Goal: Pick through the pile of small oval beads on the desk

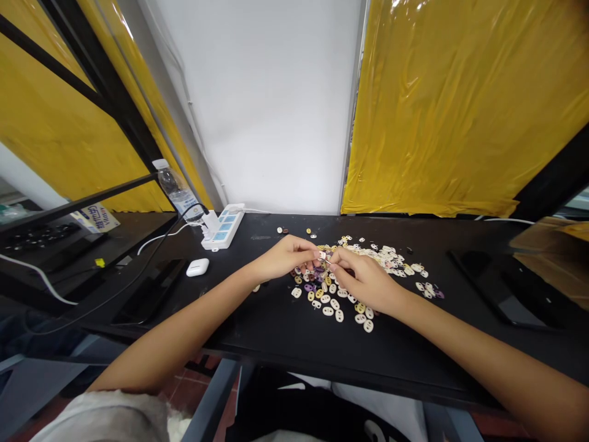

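Note:
Close together over a pile of small parts, both my hands are closed. My left hand (291, 256) pinches a small white piece (323, 255) between thumb and fingertips. In my right hand (361, 275) is a thin metal pin-like piece (327, 262), its tip touching or very near the white piece; the rest is hidden by the fingers. Below and around them lie many flat oval two-holed pieces (328, 311), cream, yellow, purple and brown. A denser heap of pale pieces (391, 258) spreads just beyond my right hand.
A white power strip (223, 228) with a plugged-in charger and a water bottle (179, 190) stand at the back left. Nearer are a white earbud case (197, 267) and a dark phone (150, 291). At right lie a black tablet-like slab (501, 288) and a cardboard box (552, 261).

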Available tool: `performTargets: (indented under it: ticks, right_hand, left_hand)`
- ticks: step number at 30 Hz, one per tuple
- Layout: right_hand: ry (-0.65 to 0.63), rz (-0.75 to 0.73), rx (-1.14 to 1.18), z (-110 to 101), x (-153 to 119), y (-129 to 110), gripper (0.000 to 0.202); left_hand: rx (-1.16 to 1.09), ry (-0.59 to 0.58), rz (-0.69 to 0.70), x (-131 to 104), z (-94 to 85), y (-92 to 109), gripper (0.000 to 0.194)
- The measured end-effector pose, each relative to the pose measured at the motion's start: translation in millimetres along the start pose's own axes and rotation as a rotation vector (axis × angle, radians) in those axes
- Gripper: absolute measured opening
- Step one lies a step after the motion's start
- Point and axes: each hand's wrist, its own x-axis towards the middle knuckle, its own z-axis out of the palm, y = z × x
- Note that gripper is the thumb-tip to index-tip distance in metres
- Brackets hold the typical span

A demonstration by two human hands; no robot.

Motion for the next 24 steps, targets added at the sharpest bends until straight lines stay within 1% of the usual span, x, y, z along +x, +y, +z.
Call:
performTargets:
  ticks: [4, 8, 12, 17, 20, 24]
  right_hand:
    - [0.029, 0.032, -0.011, -0.5, 0.9, -0.3, 0.015]
    - [0.028, 0.039, 0.019, 0.3, 1.5, -0.1, 0.015]
    - [0.004, 0.031, 0.079, 1.8, 1.4, 2.1, 0.014]
    - [-0.028, 0.033, 0.133, 4.2, 0.7, 7.4, 0.012]
    - [0.006, 0.042, 0.147, 4.9, 0.4, 7.6, 0.012]
    - [0.103, 0.009, 0.207, 2.8, -0.2, 2.6, 0.014]
  left_hand:
    - [0.031, 0.011, 0.009, -0.1, -1.8, -0.9, 0.023]
    - [0.053, 0.008, 0.035, 0.3, -0.8, -2.1, 0.026]
    - [0.06, -0.007, 0.05, 1.3, 3.5, -3.6, 0.026]
    - [0.001, -0.014, 0.054, 3.5, 11.0, -10.3, 0.025]
    - [-0.032, 0.028, 0.093, 4.3, 15.6, -13.9, 0.028]
    - [-0.137, 0.134, 0.183, 3.9, 21.5, -12.9, 0.034]
